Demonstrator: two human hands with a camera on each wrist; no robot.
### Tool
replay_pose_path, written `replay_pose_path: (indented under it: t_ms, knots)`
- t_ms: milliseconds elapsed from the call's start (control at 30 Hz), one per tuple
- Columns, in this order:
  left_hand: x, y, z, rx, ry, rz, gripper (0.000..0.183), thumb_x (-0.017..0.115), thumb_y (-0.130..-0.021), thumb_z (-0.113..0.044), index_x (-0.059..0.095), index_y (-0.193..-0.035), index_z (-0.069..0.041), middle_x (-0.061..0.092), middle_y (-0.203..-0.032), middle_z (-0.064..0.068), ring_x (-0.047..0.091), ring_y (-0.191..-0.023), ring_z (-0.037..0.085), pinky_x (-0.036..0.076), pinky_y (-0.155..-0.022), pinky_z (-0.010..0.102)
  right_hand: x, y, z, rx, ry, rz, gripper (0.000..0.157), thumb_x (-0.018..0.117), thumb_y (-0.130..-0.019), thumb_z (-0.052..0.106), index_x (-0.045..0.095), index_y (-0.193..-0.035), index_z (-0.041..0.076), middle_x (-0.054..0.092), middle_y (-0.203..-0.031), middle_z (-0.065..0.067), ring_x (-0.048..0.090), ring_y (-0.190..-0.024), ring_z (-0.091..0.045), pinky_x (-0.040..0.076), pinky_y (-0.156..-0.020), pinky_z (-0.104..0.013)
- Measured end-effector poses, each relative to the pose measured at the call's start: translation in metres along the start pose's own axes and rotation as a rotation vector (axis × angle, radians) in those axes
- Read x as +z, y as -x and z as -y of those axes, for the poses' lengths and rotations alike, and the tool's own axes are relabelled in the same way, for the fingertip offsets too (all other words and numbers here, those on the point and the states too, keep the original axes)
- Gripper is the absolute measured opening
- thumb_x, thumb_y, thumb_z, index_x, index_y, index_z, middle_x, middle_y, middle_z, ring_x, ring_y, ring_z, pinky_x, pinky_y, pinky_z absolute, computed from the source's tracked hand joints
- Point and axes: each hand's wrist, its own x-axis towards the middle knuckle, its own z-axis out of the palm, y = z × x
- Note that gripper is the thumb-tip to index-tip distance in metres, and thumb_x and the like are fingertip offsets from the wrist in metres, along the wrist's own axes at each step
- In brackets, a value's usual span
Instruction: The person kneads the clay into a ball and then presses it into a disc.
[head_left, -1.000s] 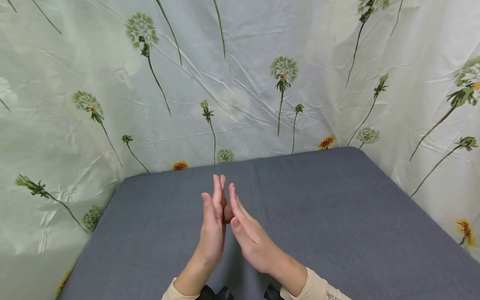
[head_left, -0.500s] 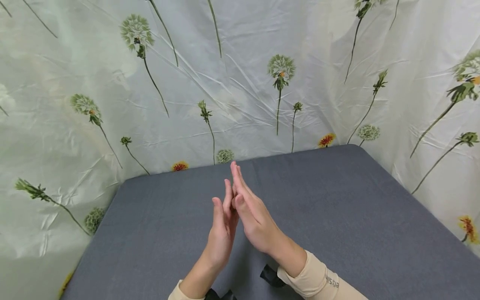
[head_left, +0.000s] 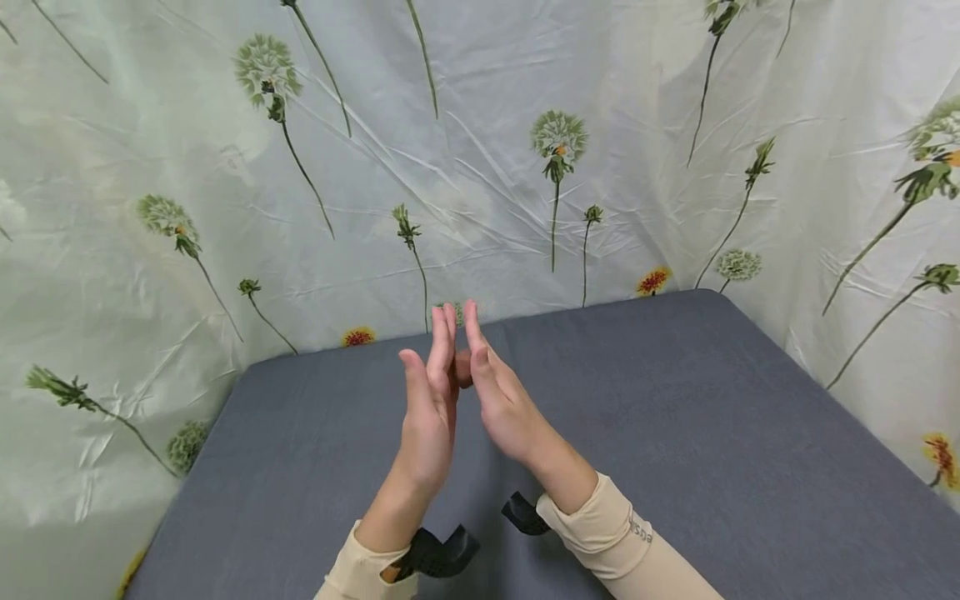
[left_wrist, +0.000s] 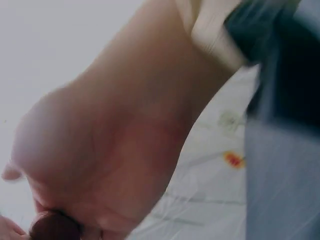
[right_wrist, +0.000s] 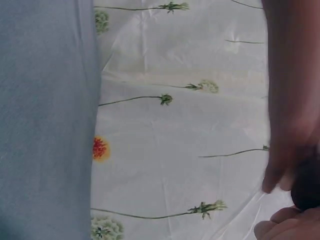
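A small brown ball (head_left: 463, 368), smooth and rounded, sits between the fingers of two facing hands above the table. The left hand (head_left: 429, 417) is upright with straight fingers, its thumb apart, pressing the ball from the left. From the other side the right hand (head_left: 506, 408) leans in, its straight fingers against the ball. Part of the ball is covered by the right thumb and fingers. In the left wrist view the ball (left_wrist: 55, 226) shows at the bottom edge beyond the palm. The right wrist view shows it dark (right_wrist: 306, 187) at the right edge.
A grey cloth-covered table (head_left: 660, 433) lies beneath the hands. Behind it and at both sides hangs a pale curtain (head_left: 480, 192) printed with dandelions. Black wrist mounts (head_left: 444, 552) stick out by the cream sleeves (head_left: 600, 529).
Both hands have moved forward, away from the body. They slide against each other: the right fingertips were farther ahead half a second ago, and now both sets are nearly level. The ball shows more again.
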Motion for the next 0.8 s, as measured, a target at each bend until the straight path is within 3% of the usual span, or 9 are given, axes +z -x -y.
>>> replay_pose_path:
  t_ms: [33, 100, 133, 200, 367, 433, 567, 633, 800]
  knots:
    - [-0.003, -0.005, 0.0, 0.005, -0.004, -0.015, 0.084, -0.006, -0.103, -0.078, -0.011, -0.172, -0.031, -0.006, -0.18, -0.017, 0.013, -0.168, 0.019, 0.003, -0.136, 0.055, 0.001, -0.001, 0.001, -0.003, -0.004, 0.011, 0.086, 0.008, -0.108, 0.072, -0.004, -0.173, 0.017, 0.031, -0.174, -0.007, 0.023, -0.162, -0.016, 0.013, -0.134, -0.053]
    - [-0.009, -0.013, 0.001, 0.02, -0.007, -0.034, 0.086, -0.004, -0.102, -0.08, -0.011, -0.172, -0.03, -0.005, -0.18, -0.017, 0.017, -0.167, 0.018, 0.005, -0.135, 0.056, 0.003, -0.002, 0.003, -0.009, -0.009, 0.028, 0.089, 0.007, -0.106, 0.074, -0.003, -0.173, 0.016, -0.003, -0.182, 0.005, -0.003, -0.168, -0.013, 0.003, -0.136, -0.054]
    - [-0.012, -0.016, 0.002, 0.028, -0.009, -0.039, 0.087, -0.004, -0.102, -0.08, -0.011, -0.172, -0.028, -0.004, -0.179, -0.018, 0.017, -0.167, 0.019, 0.005, -0.135, 0.056, 0.004, -0.002, 0.004, -0.013, -0.011, 0.035, 0.091, 0.007, -0.105, 0.075, -0.002, -0.173, 0.016, -0.005, -0.181, 0.007, -0.006, -0.168, -0.012, 0.002, -0.136, -0.054]
    - [-0.016, -0.021, 0.004, 0.034, -0.011, -0.048, 0.09, -0.002, -0.101, -0.081, -0.009, -0.173, -0.027, 0.026, -0.177, -0.011, 0.002, -0.168, 0.01, 0.002, -0.136, 0.056, 0.004, -0.003, 0.008, -0.029, -0.018, 0.037, 0.092, 0.007, -0.104, 0.076, 0.001, -0.173, 0.014, -0.004, -0.181, 0.008, -0.008, -0.168, -0.013, 0.0, -0.137, -0.053]
    - [-0.016, -0.024, 0.007, 0.022, -0.022, 0.011, 0.092, -0.001, -0.101, -0.081, -0.009, -0.173, -0.023, 0.056, -0.16, -0.002, -0.009, -0.167, 0.004, -0.002, -0.136, 0.055, -0.005, -0.007, 0.019, -0.094, -0.037, 0.013, 0.097, 0.006, -0.103, 0.079, 0.005, -0.173, 0.013, 0.0, -0.181, 0.008, -0.006, -0.169, -0.013, -0.002, -0.137, -0.052]
    - [-0.012, -0.024, 0.006, 0.012, -0.041, 0.073, 0.092, -0.003, -0.101, -0.081, -0.013, -0.172, -0.022, 0.019, -0.18, -0.008, -0.014, -0.167, 0.007, -0.004, -0.136, 0.056, -0.01, -0.012, 0.023, -0.11, -0.045, -0.004, 0.099, 0.005, -0.101, 0.081, 0.006, -0.173, 0.013, 0.001, -0.181, 0.01, 0.0, -0.169, -0.012, -0.001, -0.137, -0.05]
    - [-0.002, -0.02, 0.001, 0.015, -0.082, 0.151, 0.094, -0.004, -0.098, -0.083, -0.015, -0.171, -0.025, -0.018, -0.178, -0.017, -0.018, -0.166, 0.01, -0.004, -0.135, 0.058, -0.021, -0.02, 0.028, -0.1, -0.056, -0.026, 0.101, 0.006, -0.098, 0.085, 0.004, -0.174, 0.019, 0.003, -0.181, 0.015, 0.016, -0.168, -0.017, 0.005, -0.137, -0.048]
    - [0.0, -0.018, -0.001, 0.023, -0.101, 0.164, 0.093, -0.004, -0.097, -0.085, -0.016, -0.17, -0.028, -0.022, -0.176, -0.019, -0.021, -0.166, 0.01, -0.005, -0.135, 0.058, -0.023, -0.021, 0.028, -0.089, -0.055, -0.024, 0.101, 0.006, -0.097, 0.087, 0.002, -0.174, 0.022, 0.001, -0.18, 0.016, 0.016, -0.168, -0.017, 0.005, -0.137, -0.048]
    - [-0.002, -0.017, -0.008, 0.054, -0.099, 0.11, 0.09, -0.005, -0.097, -0.086, -0.016, -0.17, -0.034, -0.021, -0.175, -0.023, -0.021, -0.165, 0.006, -0.007, -0.135, 0.057, -0.017, -0.023, 0.025, -0.082, -0.045, 0.024, 0.102, 0.006, -0.097, 0.085, -0.002, -0.173, 0.018, -0.007, -0.181, 0.014, -0.007, -0.168, -0.009, -0.004, -0.136, -0.051]
